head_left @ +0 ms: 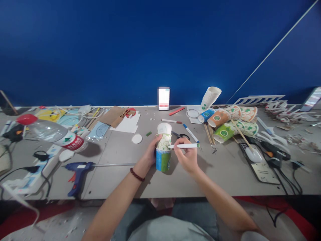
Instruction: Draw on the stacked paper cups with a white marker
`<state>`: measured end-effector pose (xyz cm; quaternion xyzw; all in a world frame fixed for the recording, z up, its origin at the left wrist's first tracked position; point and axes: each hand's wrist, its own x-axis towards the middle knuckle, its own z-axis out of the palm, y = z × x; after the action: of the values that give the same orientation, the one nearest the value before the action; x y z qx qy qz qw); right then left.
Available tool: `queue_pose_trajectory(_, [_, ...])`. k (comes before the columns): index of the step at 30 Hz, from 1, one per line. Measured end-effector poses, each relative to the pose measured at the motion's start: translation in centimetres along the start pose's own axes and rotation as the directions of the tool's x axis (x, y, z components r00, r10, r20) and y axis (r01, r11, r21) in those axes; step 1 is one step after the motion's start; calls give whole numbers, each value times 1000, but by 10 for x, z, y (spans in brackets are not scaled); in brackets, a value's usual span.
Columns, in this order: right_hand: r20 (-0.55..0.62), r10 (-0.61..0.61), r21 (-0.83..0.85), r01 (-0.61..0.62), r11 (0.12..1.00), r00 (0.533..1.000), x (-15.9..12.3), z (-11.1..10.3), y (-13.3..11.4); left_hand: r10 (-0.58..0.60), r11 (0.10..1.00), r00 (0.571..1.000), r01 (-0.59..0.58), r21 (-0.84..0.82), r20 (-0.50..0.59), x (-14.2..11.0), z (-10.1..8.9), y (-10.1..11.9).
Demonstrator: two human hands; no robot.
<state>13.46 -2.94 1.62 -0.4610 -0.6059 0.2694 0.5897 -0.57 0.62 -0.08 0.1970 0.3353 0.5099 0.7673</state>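
My left hand [150, 150] is wrapped round the left side of a stack of patterned paper cups [163, 159], blue and green at the bottom with a pale scale pattern above. A white cup rim tops the stack. In my right hand [187, 155] is a white marker [188, 146] with a green end, held level. Its tip points left and is at the side of the cups; whether it touches them I cannot tell. Behind my right hand lie dark-handled scissors [184, 136], partly hidden. A white paper disc [136, 138] and a small green piece [148, 134] lie to the left.
A blue glue gun [79, 174] and a plastic bottle [57, 134] lie on the left. Beyond the cups are a red-brown marker [172, 121], a blue marker [190, 133] and a phone [164, 99]. Paper cup stacks [223, 117], wooden sticks [209, 134] and another phone [259, 167] occupy the right.
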Motion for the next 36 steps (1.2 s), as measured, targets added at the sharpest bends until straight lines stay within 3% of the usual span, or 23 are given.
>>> queue_pose_trajectory(15, [-12, 99, 63, -98, 993, 995, -4, 1, 10, 8, 1000, 1000, -8, -26, 8, 0, -1, 0])
queue_pose_trajectory(36, [-1, 81, 53, -81, 995, 997, -4, 0, 12, 15, 999, 1000, -14, -31, 14, -2, 2, 1])
